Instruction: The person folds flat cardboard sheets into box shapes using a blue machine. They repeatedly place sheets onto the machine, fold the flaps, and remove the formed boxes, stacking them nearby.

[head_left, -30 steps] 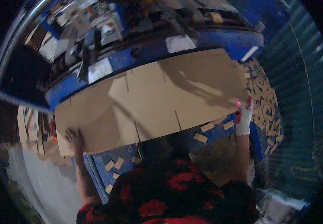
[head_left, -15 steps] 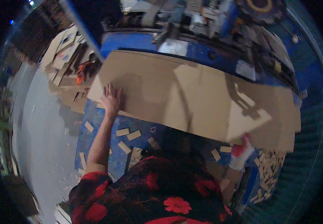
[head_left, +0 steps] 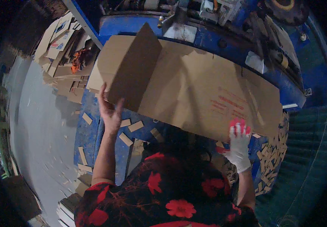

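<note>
A long brown cardboard sheet (head_left: 193,87) with faint red print toward its right lies across the blue machine table. Near its left end a panel (head_left: 139,66) of cardboard stands up at an angle. My bare left hand (head_left: 111,113) is at the near edge beside that raised panel, thumb and fingers apart; whether it touches the panel is hard to tell. My right hand (head_left: 240,145), in a white glove with red fingertips, rests its outstretched fingers on the sheet's near right edge. More cardboard (head_left: 104,56) lies under the left end.
Beyond the sheet runs a blue machine (head_left: 133,26) with metal fittings and a round wheel (head_left: 282,9). Stacked cardboard pieces (head_left: 63,45) stand at the left. Small cardboard offcuts (head_left: 135,126) lie on the near table, with a heap (head_left: 271,160) at the right.
A panel at the left end has risen from the flat sheet, and red print now shows at the right. My left hand's fingers have turned upward; my right hand has come further onto the sheet.
</note>
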Motion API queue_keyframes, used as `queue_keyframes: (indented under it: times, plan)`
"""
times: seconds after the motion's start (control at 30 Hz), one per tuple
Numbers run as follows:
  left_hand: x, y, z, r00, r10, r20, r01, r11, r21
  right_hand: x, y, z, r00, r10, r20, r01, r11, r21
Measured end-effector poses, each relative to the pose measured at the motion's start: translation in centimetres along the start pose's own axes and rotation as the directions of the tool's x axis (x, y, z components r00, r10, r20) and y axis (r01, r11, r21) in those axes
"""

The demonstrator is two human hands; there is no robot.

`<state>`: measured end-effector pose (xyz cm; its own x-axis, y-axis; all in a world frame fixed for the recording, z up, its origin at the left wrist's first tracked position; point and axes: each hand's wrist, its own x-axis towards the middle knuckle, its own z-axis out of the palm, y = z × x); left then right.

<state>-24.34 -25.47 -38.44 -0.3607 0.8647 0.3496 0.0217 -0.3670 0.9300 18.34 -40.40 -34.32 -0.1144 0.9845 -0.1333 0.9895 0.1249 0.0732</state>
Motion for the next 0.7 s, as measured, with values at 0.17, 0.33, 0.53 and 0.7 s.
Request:
queue_keyframes:
  times: [0.17,0.33,0.53,0.7]
  plan:
    - [-0.7,0.0,3.7,0.533,0.091,0.841,-0.728,0.557,0.401,2.0,-0.5,0.9,0.998,-0.047,-0.046,0.038,0.983,-0.181]
    - [-0.9,-0.4,4.8,0.421,-0.123,0.899,-0.825,0.361,0.435,1.8,0.6,3.4,0.989,-0.052,-0.138,0.022,0.977,-0.212]
    - [1.0,-0.3,4.8,0.379,-0.068,0.923,-0.791,0.493,0.361,3.0,0.7,3.7,0.860,-0.129,-0.493,0.034,0.980,-0.196]
    - [4.5,-1.3,8.1,0.521,0.165,0.837,-0.748,0.562,0.354,6.1,2.5,1.4,0.891,-0.019,-0.453,-0.023,0.996,-0.088]
